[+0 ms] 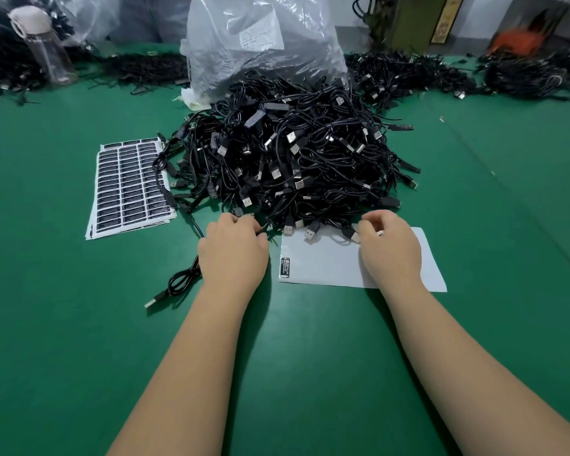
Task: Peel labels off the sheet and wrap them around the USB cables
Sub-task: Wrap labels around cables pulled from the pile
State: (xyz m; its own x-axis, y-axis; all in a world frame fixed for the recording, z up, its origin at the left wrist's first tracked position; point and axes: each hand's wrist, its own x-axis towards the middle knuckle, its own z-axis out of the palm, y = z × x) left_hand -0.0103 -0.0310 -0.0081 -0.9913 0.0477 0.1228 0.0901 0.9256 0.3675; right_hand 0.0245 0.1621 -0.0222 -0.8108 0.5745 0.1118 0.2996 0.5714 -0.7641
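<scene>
Left hand (232,248) pinches a cable at the USB cable pile (293,153); right hand (389,245), fingers curled, grip unclear. Free one cable before peeling the last label (286,267).

surface: green mat/tabletop (63,324), fills most of view | far edge: clear plastic bags (264,44), big one ctr w/ white paper slip | far left: clear water bottle (48,51), upright | rear right: olive-green post (412,21) w/ yellow strip, pale wall (484,18) behind | orange blur (520,42) far right, can't tell what | light: even, soft shadows
</scene>
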